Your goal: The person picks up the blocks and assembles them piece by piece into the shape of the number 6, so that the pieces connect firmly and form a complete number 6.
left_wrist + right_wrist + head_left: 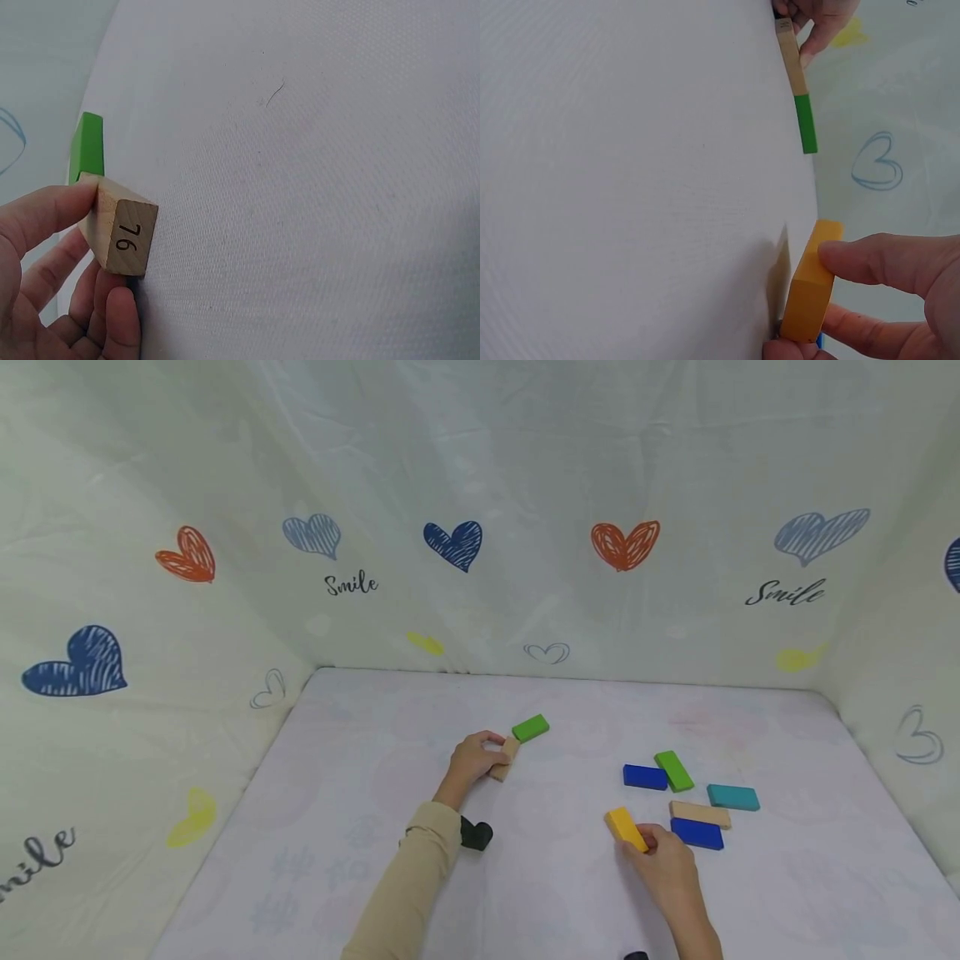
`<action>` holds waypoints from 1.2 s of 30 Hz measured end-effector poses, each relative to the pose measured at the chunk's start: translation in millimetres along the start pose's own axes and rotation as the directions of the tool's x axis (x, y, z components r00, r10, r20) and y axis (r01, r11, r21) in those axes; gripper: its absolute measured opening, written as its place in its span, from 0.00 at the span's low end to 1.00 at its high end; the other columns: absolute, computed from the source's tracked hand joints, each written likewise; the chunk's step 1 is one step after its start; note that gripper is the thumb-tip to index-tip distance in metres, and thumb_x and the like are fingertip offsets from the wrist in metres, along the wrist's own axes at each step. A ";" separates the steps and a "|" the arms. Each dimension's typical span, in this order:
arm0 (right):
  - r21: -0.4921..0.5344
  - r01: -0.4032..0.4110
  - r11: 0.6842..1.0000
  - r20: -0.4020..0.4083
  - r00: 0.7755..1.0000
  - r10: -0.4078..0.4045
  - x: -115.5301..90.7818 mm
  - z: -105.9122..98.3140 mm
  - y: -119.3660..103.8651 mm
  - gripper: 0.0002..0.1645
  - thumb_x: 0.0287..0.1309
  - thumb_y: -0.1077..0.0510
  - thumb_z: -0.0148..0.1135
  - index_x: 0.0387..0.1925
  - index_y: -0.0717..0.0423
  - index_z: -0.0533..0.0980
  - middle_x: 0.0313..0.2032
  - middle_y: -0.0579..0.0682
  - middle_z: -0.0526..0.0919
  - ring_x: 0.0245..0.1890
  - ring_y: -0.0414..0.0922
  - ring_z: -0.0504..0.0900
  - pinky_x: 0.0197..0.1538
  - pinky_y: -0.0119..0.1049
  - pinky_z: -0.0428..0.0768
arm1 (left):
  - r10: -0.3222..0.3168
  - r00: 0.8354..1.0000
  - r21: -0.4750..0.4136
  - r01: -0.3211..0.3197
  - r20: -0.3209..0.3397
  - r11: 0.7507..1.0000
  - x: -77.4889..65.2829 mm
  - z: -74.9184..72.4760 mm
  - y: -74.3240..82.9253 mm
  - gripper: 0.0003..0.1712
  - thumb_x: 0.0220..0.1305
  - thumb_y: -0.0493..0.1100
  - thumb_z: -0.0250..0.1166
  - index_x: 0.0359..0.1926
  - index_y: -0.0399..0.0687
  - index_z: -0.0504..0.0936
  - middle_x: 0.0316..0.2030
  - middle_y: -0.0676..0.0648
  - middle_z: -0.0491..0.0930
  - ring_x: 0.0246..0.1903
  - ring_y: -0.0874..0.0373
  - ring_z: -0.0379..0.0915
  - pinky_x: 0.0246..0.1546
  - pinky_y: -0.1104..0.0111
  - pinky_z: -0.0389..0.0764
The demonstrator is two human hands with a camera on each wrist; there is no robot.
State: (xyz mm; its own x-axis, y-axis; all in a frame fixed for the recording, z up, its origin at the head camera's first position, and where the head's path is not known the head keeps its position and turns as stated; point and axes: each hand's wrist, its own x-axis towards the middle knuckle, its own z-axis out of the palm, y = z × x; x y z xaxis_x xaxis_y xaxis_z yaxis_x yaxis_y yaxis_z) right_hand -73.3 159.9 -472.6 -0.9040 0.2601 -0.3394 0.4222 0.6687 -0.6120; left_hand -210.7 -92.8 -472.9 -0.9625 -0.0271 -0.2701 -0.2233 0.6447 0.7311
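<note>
My left hand (pixel 477 762) pinches a plain wooden block (pixel 129 232) between thumb and fingers; its end carries the printed number 76. Just beyond, a green block (pixel 531 727) lies with one corner right at the wooden block's far end. On the right side, my right hand (pixel 667 864) grips a yellow block (pixel 811 289), thumb on one face and fingers on the opposite side. The right wrist view shows a shadow on the table beside the yellow block.
Right of the yellow block lie a blue block (pixel 645 777), a second green block (pixel 674 771), a teal block (pixel 733 797), another wooden block (pixel 699 814) and a second blue block (pixel 697 834). White cloth walls with printed hearts bound the table (pixel 375 710) at the back and sides.
</note>
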 end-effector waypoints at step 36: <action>0.147 0.143 0.979 0.087 0.984 -0.157 -3.4 30.1 -41.7 0.31 0.52 0.54 0.66 0.54 0.67 0.68 0.36 0.55 0.76 0.36 0.46 0.72 0.41 0.38 0.77 | -0.049 0.999 -0.007 0.049 0.000 0.999 0.1 0.3 2.9 0.18 0.51 0.45 0.70 0.45 0.49 0.82 0.39 0.43 0.81 0.27 0.58 0.67 0.23 0.74 0.65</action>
State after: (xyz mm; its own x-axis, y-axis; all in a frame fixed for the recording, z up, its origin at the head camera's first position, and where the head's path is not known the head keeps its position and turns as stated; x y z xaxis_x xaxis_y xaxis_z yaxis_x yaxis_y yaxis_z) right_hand -85.8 110.1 -467.4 -0.9496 0.0909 -0.3000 0.2941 0.5896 -0.7522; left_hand -211.4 -90.7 -471.0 -0.9504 -0.0591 -0.3055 -0.2714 0.6376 0.7210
